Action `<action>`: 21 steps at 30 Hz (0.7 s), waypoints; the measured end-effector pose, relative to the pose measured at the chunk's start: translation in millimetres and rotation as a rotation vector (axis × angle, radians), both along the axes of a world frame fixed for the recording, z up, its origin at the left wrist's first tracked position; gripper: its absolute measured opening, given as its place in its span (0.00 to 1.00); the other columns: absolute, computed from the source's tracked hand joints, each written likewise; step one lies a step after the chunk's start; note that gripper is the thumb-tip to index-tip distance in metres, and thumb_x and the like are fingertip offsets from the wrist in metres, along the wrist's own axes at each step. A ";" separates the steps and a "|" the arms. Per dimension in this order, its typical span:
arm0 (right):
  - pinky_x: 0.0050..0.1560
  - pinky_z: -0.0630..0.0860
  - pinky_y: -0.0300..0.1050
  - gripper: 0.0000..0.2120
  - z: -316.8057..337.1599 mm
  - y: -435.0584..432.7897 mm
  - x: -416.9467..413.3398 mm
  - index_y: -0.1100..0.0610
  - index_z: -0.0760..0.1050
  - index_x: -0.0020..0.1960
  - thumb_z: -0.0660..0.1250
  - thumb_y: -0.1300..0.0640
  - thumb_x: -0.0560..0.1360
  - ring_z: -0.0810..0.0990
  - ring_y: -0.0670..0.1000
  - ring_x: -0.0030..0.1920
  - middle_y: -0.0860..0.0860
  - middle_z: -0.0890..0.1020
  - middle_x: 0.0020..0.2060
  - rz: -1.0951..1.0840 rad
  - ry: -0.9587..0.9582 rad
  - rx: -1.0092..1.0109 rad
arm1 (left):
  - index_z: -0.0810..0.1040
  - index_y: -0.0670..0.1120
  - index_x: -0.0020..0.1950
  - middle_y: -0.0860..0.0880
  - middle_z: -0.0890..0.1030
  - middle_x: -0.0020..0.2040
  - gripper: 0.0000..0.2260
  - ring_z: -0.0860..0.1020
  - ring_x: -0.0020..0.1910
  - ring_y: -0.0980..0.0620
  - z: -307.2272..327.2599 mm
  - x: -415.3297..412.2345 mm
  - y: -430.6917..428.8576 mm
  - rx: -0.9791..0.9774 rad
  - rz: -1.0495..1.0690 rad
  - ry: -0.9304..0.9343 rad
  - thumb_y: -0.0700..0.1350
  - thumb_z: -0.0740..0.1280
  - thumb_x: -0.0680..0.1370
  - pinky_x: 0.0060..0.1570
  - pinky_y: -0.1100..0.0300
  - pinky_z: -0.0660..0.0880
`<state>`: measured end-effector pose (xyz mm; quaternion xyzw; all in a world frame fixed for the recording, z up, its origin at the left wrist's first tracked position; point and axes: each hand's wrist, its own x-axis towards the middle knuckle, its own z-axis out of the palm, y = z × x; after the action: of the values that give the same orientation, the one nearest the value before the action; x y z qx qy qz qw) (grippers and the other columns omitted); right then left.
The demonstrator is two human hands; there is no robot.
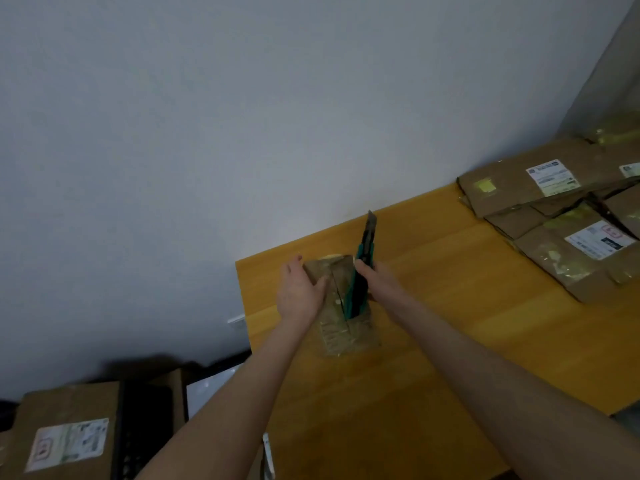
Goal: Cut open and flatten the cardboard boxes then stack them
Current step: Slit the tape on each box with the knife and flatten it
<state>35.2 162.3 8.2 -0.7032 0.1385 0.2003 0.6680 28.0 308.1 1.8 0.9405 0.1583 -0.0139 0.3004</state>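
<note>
While the small cardboard box (337, 327) stands near the worktop's (450, 306) far left corner, the left grip (299, 296) clasps its left side. The right grip (375, 278) is clenched round a teal utility knife (360, 289) against the box, blade pointing away. Flattened boxes (519, 188) lie stacked far right.

The person is showing two bare forearms — the left forearm (225, 403) and the right forearm (485, 368) — both running uncovered to the frame's edge. The left hand (299, 294) and right hand (377, 276) are likewise appearing bare.
</note>
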 end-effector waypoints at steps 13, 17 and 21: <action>0.47 0.71 0.44 0.16 -7.4 -11.3 -4.2 0.62 0.72 0.62 0.60 0.51 0.81 0.77 0.53 0.54 0.54 0.78 0.53 -0.018 -0.109 -0.326 | 0.67 0.53 0.71 0.46 0.81 0.58 0.25 0.80 0.54 0.45 -3.7 -5.8 -7.3 -0.078 -0.086 0.037 0.48 0.70 0.76 0.49 0.55 0.76; 0.36 0.70 0.41 0.16 3.2 -30.6 -23.5 0.53 0.73 0.61 0.64 0.45 0.78 0.78 0.50 0.44 0.50 0.80 0.48 0.125 -0.253 -0.646 | 0.64 0.51 0.73 0.45 0.81 0.58 0.24 0.79 0.55 0.45 1.5 -8.2 -13.3 0.003 -0.130 0.021 0.46 0.67 0.79 0.44 0.60 0.71; 0.31 0.74 0.43 0.24 8.8 -36.0 -48.3 0.46 0.61 0.71 0.62 0.45 0.78 0.79 0.51 0.39 0.48 0.78 0.40 0.211 -0.287 -0.745 | 0.64 0.50 0.73 0.45 0.81 0.57 0.22 0.80 0.54 0.44 6.4 -9.1 -17.0 0.059 -0.164 0.019 0.46 0.65 0.80 0.44 0.60 0.70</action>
<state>-13.0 126.3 17.0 -0.9279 0.0342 0.1036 0.3564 18.9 291.1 8.2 0.9586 0.0838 -0.0426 0.2689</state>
